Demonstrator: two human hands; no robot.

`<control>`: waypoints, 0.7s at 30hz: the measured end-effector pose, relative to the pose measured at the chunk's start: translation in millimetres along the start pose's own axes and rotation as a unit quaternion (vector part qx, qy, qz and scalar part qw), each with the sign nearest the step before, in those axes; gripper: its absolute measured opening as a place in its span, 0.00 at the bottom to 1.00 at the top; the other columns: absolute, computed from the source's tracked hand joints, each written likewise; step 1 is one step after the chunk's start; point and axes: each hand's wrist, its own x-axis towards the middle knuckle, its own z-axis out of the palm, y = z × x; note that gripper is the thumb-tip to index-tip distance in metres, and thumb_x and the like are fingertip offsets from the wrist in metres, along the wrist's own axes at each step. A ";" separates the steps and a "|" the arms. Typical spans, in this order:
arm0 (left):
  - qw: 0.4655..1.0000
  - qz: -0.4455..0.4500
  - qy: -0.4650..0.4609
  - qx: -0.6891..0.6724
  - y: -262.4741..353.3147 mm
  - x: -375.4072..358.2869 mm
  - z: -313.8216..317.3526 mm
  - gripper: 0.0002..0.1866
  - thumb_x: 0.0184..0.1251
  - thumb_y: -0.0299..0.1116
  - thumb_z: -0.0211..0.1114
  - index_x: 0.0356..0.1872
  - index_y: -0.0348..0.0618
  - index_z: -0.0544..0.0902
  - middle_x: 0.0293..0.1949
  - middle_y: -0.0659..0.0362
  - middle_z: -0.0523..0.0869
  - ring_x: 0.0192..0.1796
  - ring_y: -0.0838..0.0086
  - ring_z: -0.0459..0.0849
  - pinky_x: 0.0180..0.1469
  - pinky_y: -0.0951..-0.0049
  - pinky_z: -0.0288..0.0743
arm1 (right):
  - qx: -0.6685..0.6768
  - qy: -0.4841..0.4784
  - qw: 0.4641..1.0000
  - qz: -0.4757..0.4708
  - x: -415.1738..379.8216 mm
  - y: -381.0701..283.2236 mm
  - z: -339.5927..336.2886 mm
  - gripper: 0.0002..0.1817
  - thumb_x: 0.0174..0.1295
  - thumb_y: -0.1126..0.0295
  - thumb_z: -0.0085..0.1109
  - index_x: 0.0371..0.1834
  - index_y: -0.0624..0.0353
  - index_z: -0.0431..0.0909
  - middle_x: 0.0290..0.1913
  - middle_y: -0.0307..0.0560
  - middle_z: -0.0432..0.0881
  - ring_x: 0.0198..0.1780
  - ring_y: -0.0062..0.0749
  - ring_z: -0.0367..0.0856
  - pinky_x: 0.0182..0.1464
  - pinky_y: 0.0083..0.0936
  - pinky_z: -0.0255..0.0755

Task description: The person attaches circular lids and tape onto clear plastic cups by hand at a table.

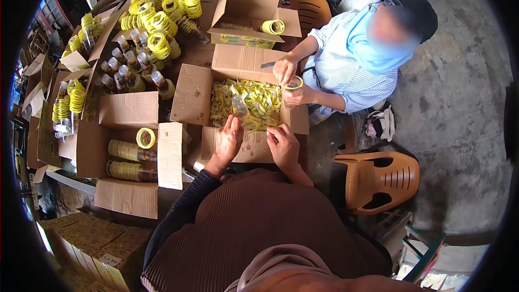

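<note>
My left hand [230, 138] is closed around the lower part of a clear plastic cup [239, 105], which is tilted over an open cardboard box [238, 61]. Inside that box lie many small yellow packets [258, 95]. Near the box's front edge, my right hand [283, 146] has its thumb and fingers pinched together; anything between them is too small to make out. Across from me, a co-worker's hands [296, 93] hold another clear cup with a yellow rim [293, 83].
Stacks of yellow-rimmed cups [157, 21] and dark-filled cups [127, 67] crowd the table's left side. An open box [127, 192] with cup stacks stands at my left, another box [251, 0] at the back. An orange plastic chair [378, 181] is at my right.
</note>
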 end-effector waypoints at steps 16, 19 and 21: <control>0.988 0.053 -0.082 0.122 -36.9 -25.7 32.0 0.09 0.63 0.27 0.59 0.43 0.49 0.80 0.46 0.63 0.82 0.31 0.65 0.87 0.30 0.66 0.80 | 0.003 -0.080 0.997 0.015 -21.5 23.0 25.6 0.08 0.57 0.75 0.64 0.41 0.58 0.82 0.34 0.47 0.77 0.35 0.45 0.80 0.36 0.37 0.74; 0.982 0.071 -0.088 0.151 -31.8 -24.5 32.1 0.09 0.62 0.27 0.59 0.43 0.51 0.80 0.44 0.64 0.82 0.32 0.68 0.87 0.30 0.68 0.80 | 0.002 -0.090 0.996 0.023 -23.4 26.2 27.0 0.08 0.58 0.74 0.63 0.40 0.57 0.83 0.35 0.46 0.77 0.37 0.44 0.80 0.37 0.38 0.75; 0.979 0.075 -0.097 0.163 -29.1 -24.7 33.1 0.10 0.61 0.27 0.59 0.43 0.51 0.81 0.43 0.64 0.81 0.32 0.68 0.86 0.31 0.69 0.80 | -0.002 -0.097 0.995 0.027 -25.2 29.0 28.8 0.07 0.58 0.72 0.63 0.40 0.55 0.83 0.35 0.45 0.76 0.39 0.44 0.80 0.38 0.38 0.76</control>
